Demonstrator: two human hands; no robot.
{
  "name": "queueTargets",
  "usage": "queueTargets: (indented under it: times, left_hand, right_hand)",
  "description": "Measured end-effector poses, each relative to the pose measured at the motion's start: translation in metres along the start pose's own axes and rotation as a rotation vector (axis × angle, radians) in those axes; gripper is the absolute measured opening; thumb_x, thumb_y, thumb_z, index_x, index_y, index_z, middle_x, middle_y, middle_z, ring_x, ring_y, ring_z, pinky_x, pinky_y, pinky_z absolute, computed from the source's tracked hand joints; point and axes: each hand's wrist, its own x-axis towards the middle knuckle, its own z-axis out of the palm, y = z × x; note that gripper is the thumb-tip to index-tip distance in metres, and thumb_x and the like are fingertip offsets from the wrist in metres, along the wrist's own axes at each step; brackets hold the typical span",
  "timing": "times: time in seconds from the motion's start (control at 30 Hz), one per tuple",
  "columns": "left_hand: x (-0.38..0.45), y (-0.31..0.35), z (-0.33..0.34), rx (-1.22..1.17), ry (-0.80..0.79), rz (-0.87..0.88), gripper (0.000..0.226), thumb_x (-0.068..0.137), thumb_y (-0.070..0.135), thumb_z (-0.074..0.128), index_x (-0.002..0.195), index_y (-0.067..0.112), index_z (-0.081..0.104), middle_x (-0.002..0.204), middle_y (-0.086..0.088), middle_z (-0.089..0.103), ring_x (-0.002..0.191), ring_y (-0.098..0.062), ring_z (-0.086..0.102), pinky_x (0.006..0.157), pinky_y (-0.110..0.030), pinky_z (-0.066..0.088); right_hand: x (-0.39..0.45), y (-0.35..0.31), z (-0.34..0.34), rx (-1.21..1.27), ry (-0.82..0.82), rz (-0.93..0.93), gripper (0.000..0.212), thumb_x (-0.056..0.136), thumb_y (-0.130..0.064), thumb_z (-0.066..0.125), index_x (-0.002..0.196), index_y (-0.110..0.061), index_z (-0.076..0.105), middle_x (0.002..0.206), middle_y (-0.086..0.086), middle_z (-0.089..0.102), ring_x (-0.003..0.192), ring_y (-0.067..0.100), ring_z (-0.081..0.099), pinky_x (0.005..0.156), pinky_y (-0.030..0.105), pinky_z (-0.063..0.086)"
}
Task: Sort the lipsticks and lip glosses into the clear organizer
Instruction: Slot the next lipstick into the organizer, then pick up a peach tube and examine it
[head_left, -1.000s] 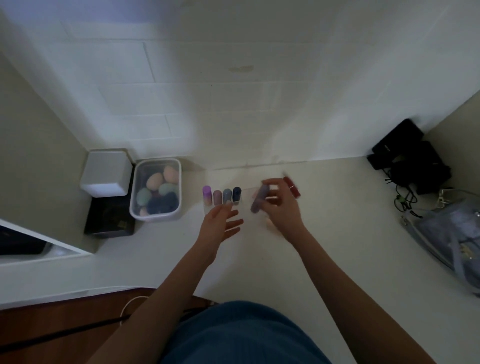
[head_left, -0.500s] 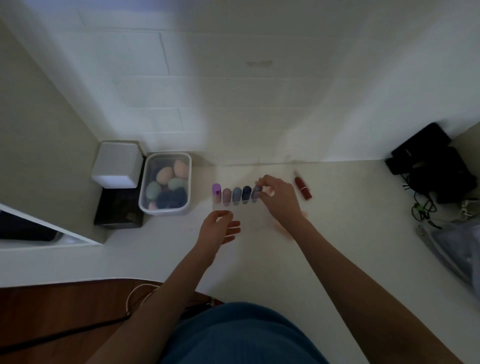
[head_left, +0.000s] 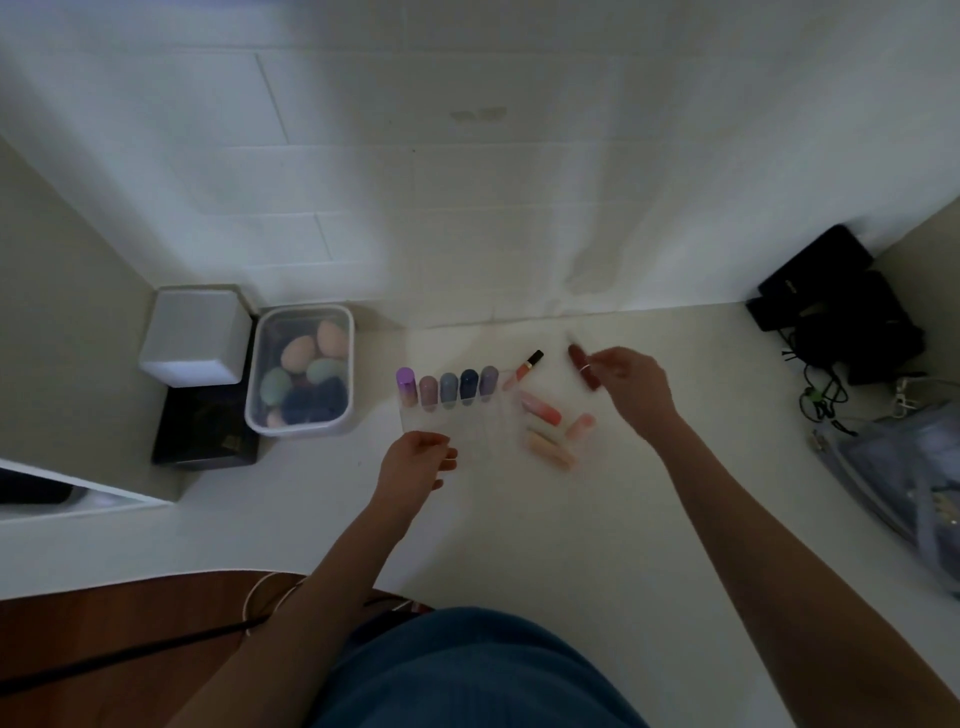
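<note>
1. A pale countertop (head_left: 597, 519) fills the view, ending at a tiled wall (head_left: 467, 208) at 12 o'clock – open surface lies toward 6 o'clock, between the two forearms.
2. At 9 o'clock stands a tub of makeup sponges (head_left: 301, 369), just beside a white box (head_left: 195, 335); dark pouches and cables (head_left: 841, 322) sit at 3 o'clock, well apart from the work.
3. The clear organizer (head_left: 457, 421) sits centre, with five capped tubes (head_left: 447, 387) upright in its far row; the near slots look vacant, though the plastic is hard to read.
4. The left hand (head_left: 415, 462) pinches the organizer's near left corner, steadying it.
5. The right hand (head_left: 631, 384), at 2 o'clock from the organizer, closes its fingertips on a dark red lipstick (head_left: 582, 366) – its long axis runs roughly 11 to 5 o'clock.
6. Between hand and organizer lie loose pieces: a black-capped lip gloss (head_left: 524, 369) and several pink and peach tubes (head_left: 550, 428), lying flat. The red lipstick likely travels toward 9 o'clock over them.
</note>
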Motion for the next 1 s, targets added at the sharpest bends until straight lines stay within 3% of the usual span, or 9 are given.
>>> queueTargets:
  times: [0.1,0.27,0.37,0.47,0.6,0.67,0.77,0.87,1.0]
  left_hand:
    - [0.001,0.0,-0.001,0.032,0.025,0.013,0.023,0.088,0.005,0.048,0.108,0.002,0.059,0.096,-0.012,0.067,0.075,-0.012,0.062,0.064,-0.02,0.044]
    - [0.003,0.001,0.001,0.041,0.043,0.023,0.023,0.087,0.0,0.046,0.105,0.0,0.061,0.087,-0.011,0.067,0.07,-0.013,0.062,0.06,-0.018,0.042]
    - [0.004,-0.001,0.002,0.037,0.063,0.035,0.024,0.086,-0.002,0.044,0.102,-0.001,0.062,0.079,-0.007,0.067,0.068,-0.015,0.062,0.059,-0.018,0.041]
    - [0.002,-0.001,0.003,0.034,0.075,0.044,0.025,0.086,-0.004,0.043,0.101,-0.002,0.062,0.078,-0.008,0.066,0.067,-0.015,0.062,0.057,-0.016,0.042]
    - [0.002,-0.001,0.003,0.038,0.076,0.037,0.025,0.086,-0.003,0.044,0.103,-0.001,0.062,0.085,-0.012,0.067,0.068,-0.014,0.062,0.061,-0.019,0.043]
    - [0.002,-0.001,0.004,0.067,0.078,0.038,0.023,0.086,-0.001,0.046,0.103,0.001,0.061,0.09,-0.014,0.067,0.07,-0.014,0.062,0.063,-0.021,0.044]
    - [0.0,-0.004,0.009,0.147,0.102,0.074,0.016,0.086,0.006,0.051,0.1,0.008,0.058,0.095,-0.012,0.068,0.076,-0.017,0.063,0.064,-0.023,0.045]
    - [-0.002,-0.008,0.013,0.281,0.112,0.182,0.013,0.086,0.011,0.055,0.099,0.013,0.056,0.093,-0.01,0.067,0.084,-0.025,0.065,0.062,-0.022,0.045]
    - [-0.005,-0.007,0.018,0.397,0.098,0.258,0.016,0.087,0.012,0.053,0.103,0.013,0.056,0.091,-0.008,0.066,0.081,-0.024,0.064,0.072,-0.033,0.049]
  right_hand:
    - [-0.008,0.013,0.001,-0.066,-0.014,0.031,0.014,0.086,-0.023,0.065,0.095,-0.015,0.072,0.095,0.008,0.074,0.09,0.022,0.067,0.072,0.021,0.041]
    - [-0.02,0.019,0.002,-0.034,-0.045,0.061,0.02,0.088,-0.03,0.063,0.098,-0.014,0.07,0.087,-0.001,0.067,0.081,0.014,0.062,0.062,0.015,0.04]
    - [-0.027,0.026,0.006,0.008,-0.216,0.051,0.016,0.091,-0.031,0.06,0.1,-0.02,0.067,0.093,-0.001,0.069,0.086,0.015,0.064,0.07,0.02,0.043]
    - [-0.028,0.031,0.007,-0.001,-0.261,0.041,0.019,0.09,-0.03,0.06,0.106,-0.02,0.066,0.103,0.001,0.069,0.092,0.018,0.065,0.078,0.024,0.044]
    - [-0.023,0.028,0.005,0.02,-0.209,0.019,0.02,0.094,-0.028,0.056,0.106,-0.016,0.066,0.1,0.001,0.067,0.078,0.011,0.062,0.066,0.009,0.042]
    - [-0.016,0.026,0.004,0.006,-0.116,0.031,0.021,0.095,-0.028,0.053,0.104,-0.015,0.066,0.102,0.003,0.067,0.082,0.014,0.059,0.07,0.02,0.04]
    - [-0.01,0.019,0.005,-0.027,-0.108,0.03,0.016,0.091,-0.024,0.059,0.099,-0.013,0.069,0.101,0.004,0.069,0.089,0.017,0.06,0.072,0.023,0.039]
    - [-0.018,0.013,0.014,-0.231,-0.092,-0.165,0.011,0.082,-0.023,0.069,0.089,-0.015,0.071,0.109,0.006,0.066,0.109,0.026,0.057,0.086,0.031,0.042]
    - [-0.04,0.011,0.03,-0.598,0.028,-0.448,0.013,0.074,-0.033,0.074,0.079,-0.021,0.07,0.118,0.003,0.063,0.124,0.027,0.049,0.106,0.048,0.023]
